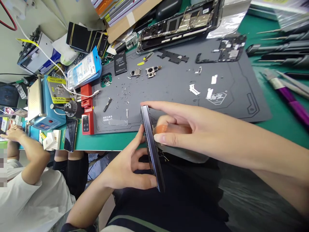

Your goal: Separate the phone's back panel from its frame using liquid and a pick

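A phone (153, 151) is held on edge above my lap, its narrow dark side turned up towards me. My left hand (126, 166) grips it from the left, thumb near its lower end and fingers behind it. My right hand (185, 124) is on the other side, its index finger stretched to the phone's upper end. Between that hand's thumb and curled fingers is an orange and clear piece (162, 129), whose kind I cannot make out. The phone's broad faces are mostly hidden.
A grey work mat (169, 93) carries small screws, camera modules (152, 71), a battery (120, 63) and metal plates. An opened phone (178, 27) lies behind, screwdrivers (287, 46) at right. A red device (87, 111) borders the mat's left. Another person (36, 193) sits at left.
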Available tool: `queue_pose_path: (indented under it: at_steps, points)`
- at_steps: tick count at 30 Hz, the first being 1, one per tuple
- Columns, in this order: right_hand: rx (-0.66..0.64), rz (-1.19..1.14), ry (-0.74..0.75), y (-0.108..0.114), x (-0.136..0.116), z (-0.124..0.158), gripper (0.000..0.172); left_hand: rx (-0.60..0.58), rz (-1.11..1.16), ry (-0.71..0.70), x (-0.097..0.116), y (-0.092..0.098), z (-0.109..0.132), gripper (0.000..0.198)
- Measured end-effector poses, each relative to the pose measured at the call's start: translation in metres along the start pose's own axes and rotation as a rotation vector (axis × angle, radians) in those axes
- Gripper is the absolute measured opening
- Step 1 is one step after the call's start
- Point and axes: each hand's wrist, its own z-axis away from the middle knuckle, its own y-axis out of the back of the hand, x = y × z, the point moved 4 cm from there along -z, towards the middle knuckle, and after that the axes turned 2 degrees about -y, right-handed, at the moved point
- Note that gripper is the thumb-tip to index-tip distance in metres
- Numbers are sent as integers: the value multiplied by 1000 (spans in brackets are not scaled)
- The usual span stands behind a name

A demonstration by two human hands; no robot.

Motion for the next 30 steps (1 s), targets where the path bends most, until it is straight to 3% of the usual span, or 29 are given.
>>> queue_pose_path:
  at_steps: [7,30]
  points:
    - [65,-19,43,10,-6,-4,71,-2,-27,10,-1,2,1,152]
    - [87,55,63,17,-12,-15,50,-11,-18,43,-4,2,2,152]
